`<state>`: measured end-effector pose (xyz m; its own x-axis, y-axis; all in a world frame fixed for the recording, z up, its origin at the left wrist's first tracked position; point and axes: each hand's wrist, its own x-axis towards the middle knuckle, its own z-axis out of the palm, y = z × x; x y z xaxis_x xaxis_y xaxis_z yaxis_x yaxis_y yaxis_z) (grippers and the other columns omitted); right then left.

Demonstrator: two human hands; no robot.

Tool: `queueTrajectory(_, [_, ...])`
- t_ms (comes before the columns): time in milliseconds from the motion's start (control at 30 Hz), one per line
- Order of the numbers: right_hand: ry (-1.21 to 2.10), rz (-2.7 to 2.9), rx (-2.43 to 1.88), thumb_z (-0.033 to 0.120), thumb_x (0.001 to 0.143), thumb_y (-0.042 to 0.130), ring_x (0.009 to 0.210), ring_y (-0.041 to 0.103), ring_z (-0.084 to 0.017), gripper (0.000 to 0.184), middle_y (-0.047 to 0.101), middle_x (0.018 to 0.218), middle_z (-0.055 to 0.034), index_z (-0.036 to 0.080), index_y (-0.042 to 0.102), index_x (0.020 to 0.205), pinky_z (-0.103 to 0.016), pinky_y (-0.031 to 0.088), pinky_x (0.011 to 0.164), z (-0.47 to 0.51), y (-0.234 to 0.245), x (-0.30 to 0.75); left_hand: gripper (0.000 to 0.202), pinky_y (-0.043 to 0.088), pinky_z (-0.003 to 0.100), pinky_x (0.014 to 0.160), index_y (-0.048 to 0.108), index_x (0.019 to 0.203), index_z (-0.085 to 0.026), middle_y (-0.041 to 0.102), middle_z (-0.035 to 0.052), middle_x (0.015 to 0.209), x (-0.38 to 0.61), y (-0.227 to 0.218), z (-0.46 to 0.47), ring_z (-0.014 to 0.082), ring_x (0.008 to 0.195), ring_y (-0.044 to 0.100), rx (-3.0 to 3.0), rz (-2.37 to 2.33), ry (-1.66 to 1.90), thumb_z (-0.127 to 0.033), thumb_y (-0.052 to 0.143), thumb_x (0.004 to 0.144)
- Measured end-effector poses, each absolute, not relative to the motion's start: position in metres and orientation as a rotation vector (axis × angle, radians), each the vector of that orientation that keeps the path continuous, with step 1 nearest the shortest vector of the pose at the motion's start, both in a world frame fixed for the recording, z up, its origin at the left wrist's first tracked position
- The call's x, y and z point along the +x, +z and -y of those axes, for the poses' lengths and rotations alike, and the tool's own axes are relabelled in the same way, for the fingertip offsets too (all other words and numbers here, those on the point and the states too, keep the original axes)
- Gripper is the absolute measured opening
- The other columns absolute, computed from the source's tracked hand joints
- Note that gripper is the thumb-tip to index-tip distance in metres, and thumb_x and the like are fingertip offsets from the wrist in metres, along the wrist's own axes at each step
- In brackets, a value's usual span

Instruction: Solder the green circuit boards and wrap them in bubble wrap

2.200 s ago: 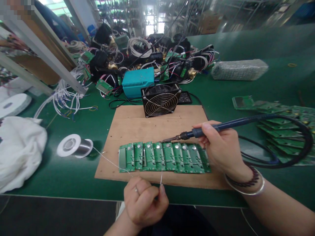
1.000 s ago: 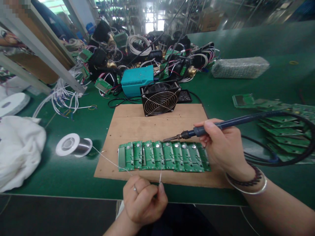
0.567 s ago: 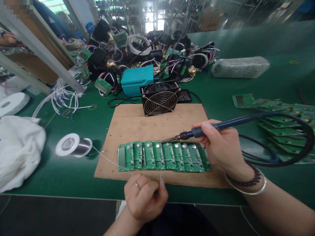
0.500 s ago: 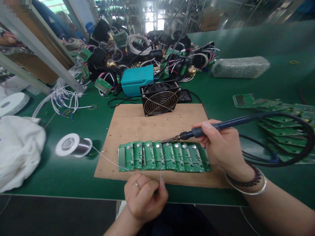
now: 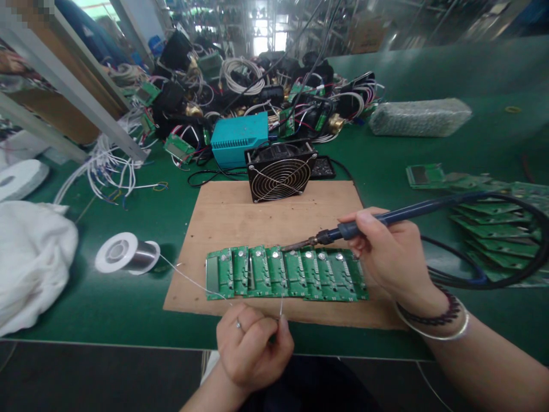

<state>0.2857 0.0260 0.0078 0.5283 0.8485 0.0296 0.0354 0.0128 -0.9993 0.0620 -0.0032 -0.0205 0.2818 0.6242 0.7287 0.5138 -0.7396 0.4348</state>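
My right hand (image 5: 388, 254) is closed round the handle of a soldering iron (image 5: 349, 230). The iron's tip lies at the upper edge of the middle boards in a row of overlapping green circuit boards (image 5: 295, 274). Just below the row, my left hand (image 5: 255, 343) pinches a length of solder wire (image 5: 281, 307), its free end pointing up at the boards' lower edge. The same wire runs from the left hand back to a white solder spool (image 5: 128, 253) lying on its side. A brown cardboard sheet (image 5: 223, 212) lies under the boards.
Behind the cardboard stand a black fan (image 5: 281, 174) and a teal box (image 5: 239, 139). Wired parts and cables (image 5: 244, 77) are heaped at the back. More circuit boards (image 5: 493, 223) lie right, beside the iron's cord (image 5: 536, 229). White cloth (image 5: 34, 263) is at left, a bubble-wrapped package (image 5: 420, 117) at back right.
My right hand and the soldering iron have shifted very slightly to the right. My left hand stays nearly in place, still pinching the solder wire.
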Motion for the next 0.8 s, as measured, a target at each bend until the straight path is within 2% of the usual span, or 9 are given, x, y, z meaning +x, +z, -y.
queueTrajectory(433, [0.743, 0.872, -1.443, 0.035, 0.075, 0.065, 0.038, 0.047, -0.006, 0.021, 0.056, 0.047, 0.0022, 0.016, 0.069, 0.068, -0.016, 0.036, 0.034, -0.0254, 0.0088, 0.2834, 0.024, 0.036, 0.021, 0.044, 0.049, 0.060, -0.020, 0.048, -0.0062, 0.049, 0.0634, -0.0182, 0.0006, 0.0073, 0.042, 0.042, 2.471, -1.150, 1.389, -0.009, 0.060, 0.078])
queueTrajectory(800, [0.702, 0.735, -1.394, 0.033, 0.075, 0.064, 0.038, 0.045, -0.006, 0.020, 0.053, 0.045, 0.0027, 0.016, 0.069, 0.064, -0.018, 0.034, 0.035, -0.0232, 0.0107, 0.2861, 0.021, 0.036, 0.022, 0.045, 0.048, 0.064, -0.020, 0.047, -0.0066, 0.050, 0.0589, -0.0201, 0.0047, 0.0074, 0.043, 0.040, 2.434, -1.063, 1.446, -0.004, 0.059, 0.074])
